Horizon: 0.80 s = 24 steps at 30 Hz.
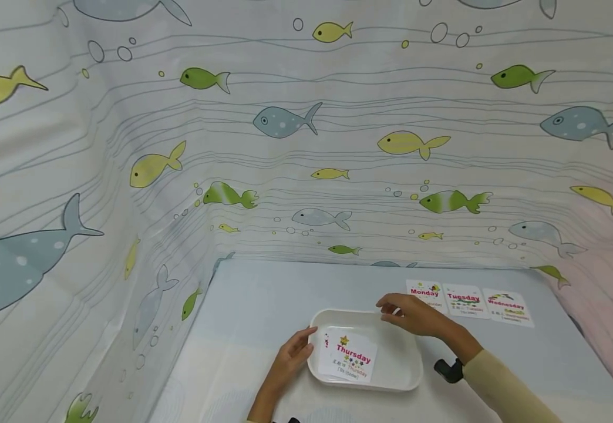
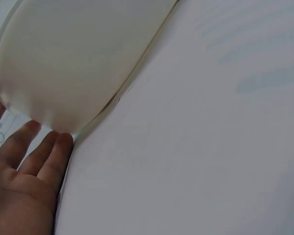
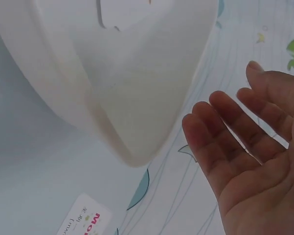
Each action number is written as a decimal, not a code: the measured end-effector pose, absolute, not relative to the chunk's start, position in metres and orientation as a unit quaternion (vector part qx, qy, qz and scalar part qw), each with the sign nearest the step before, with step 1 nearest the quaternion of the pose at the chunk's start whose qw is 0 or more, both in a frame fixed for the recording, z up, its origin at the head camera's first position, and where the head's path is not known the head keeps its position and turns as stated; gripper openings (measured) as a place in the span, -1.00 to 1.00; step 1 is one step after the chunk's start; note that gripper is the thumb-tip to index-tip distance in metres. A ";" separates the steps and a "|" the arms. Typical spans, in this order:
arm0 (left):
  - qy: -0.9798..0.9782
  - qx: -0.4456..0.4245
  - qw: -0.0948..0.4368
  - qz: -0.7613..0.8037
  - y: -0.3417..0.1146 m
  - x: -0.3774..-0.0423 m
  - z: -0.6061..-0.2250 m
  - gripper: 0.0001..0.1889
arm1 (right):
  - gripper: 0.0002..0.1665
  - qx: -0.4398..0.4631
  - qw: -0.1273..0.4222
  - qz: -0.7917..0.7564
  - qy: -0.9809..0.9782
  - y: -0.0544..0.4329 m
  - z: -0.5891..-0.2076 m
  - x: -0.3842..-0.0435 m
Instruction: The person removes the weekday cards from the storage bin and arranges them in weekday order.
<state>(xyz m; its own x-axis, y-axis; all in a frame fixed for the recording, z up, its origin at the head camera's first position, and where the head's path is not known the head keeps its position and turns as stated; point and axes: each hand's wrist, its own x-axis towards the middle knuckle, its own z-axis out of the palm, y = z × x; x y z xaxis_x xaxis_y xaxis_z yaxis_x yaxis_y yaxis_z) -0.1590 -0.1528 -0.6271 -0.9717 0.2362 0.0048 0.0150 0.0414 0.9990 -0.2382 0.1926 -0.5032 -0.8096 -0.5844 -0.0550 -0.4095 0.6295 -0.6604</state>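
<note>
My left hand (image 1: 287, 358) is at the left end of a white plastic tray (image 1: 398, 376), its fingertips touching the outer wall. In the left wrist view, those extended fingers (image 2: 54, 156) meet the tray's side. Inside the tray, toward the left, lies a small stack of white cards with the "Thursday" card (image 1: 350, 356) on top. My right hand (image 1: 417, 314) hovers over the tray's far right rim, fingers loosely bent. From the right wrist view, nothing is between the fingers and thumb of this hand (image 3: 254, 147).
A "Monday" card (image 1: 424, 288), a "Tuesday" card (image 1: 465, 301) and a "Wednesday" card (image 1: 507, 306) lie in a row behind the right forearm, the first partly hidden by the hand. A fish-patterned curtain (image 1: 359, 194) surrounds the pale table (image 1: 264, 282) at the back and sides.
</note>
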 end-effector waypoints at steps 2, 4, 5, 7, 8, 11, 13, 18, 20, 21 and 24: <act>0.716 0.085 0.082 0.688 -0.153 -0.159 -0.626 -0.57 | -0.64 -0.283 0.138 -0.329 0.890 0.190 -0.503 -0.240; 0.717 0.085 0.082 0.687 -0.153 -0.159 -0.626 -0.57 | -0.64 -0.285 0.145 -0.329 0.889 0.187 -0.503 -0.243; 0.716 0.085 0.083 0.688 -0.153 -0.159 -0.625 -0.57 | -0.64 -0.286 0.149 -0.330 0.887 0.186 -0.504 -0.244; 0.717 0.084 0.083 0.687 -0.153 -0.159 -0.625 -0.57 | -0.64 -0.288 0.155 -0.331 0.885 0.183 -0.504 -0.245; 0.717 0.084 0.083 0.687 -0.153 -0.160 -0.624 -0.57 | -0.65 -0.289 0.157 -0.332 0.884 0.182 -0.504 -0.246; 0.718 0.081 0.083 0.686 -0.153 -0.159 -0.624 -0.57 | -0.66 -0.296 0.159 -0.332 0.882 0.178 -0.505 -0.248; 0.720 0.079 0.083 0.684 -0.153 -0.159 -0.625 -0.58 | -0.66 -0.306 0.156 -0.331 0.879 0.176 -0.506 -0.249; 0.720 0.078 0.081 0.684 -0.153 -0.159 -0.625 -0.57 | -0.64 -0.326 0.152 -0.328 0.873 0.170 -0.510 -0.252; 0.717 0.078 0.082 0.687 -0.153 -0.159 -0.624 -0.57 | -0.64 -0.330 0.152 -0.331 0.871 0.167 -0.511 -0.254; 0.716 0.078 0.082 0.689 -0.153 -0.159 -0.624 -0.57 | -0.65 -0.330 0.153 -0.332 0.870 0.166 -0.511 -0.254; 0.713 0.078 0.085 0.691 -0.153 -0.159 -0.624 -0.57 | -0.68 -0.330 0.156 -0.337 0.868 0.163 -0.514 -0.256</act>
